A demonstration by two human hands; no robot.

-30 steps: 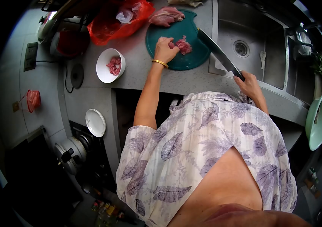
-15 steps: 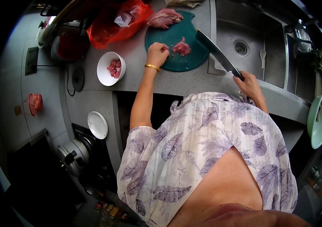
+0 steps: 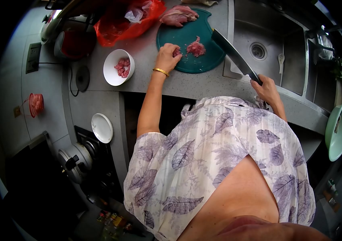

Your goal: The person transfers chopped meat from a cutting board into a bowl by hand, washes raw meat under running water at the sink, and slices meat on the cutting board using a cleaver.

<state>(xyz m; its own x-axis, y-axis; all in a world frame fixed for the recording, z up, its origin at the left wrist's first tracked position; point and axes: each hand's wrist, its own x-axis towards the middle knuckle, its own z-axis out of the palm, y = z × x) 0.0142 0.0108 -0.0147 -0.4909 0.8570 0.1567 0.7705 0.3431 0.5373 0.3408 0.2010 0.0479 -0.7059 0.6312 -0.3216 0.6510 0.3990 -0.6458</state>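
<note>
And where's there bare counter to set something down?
Bare counter lies between the white bowl and the green board, and between board and front edge. The far side is crowded with the red bag and large meat piece; in this view the knife crosses the narrow gap beside the sink.

No text, label, brand, number or sign could be read; any print on the small coloured items was too blurred and dim to tell.

Knife metal, board matt plast., sink satin s/s.
</note>
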